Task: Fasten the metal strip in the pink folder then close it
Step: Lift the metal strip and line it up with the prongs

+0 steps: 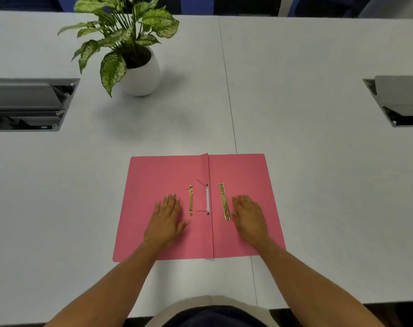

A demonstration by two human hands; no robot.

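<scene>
My left hand (167, 214) lies flat, fingers spread, on the left leaf of the open pink folder (245, 171) on the tabletop (318, 161). One metal strip (191, 200) lies beside it, another (224, 201) by my flat, empty right hand (249, 214).

Both bare forearms reach forward from the lower corners and converge toward the middle, wrists straight. The left hand (167, 217) lies palm down with its fingers extended, close together and pointing away from the body, the thumb angled out to the right. The right hand (249, 214) mirrors it, flat and palm down, fingers stretched forward and holding nothing; the two hands are apart, roughly level with each other.
</scene>
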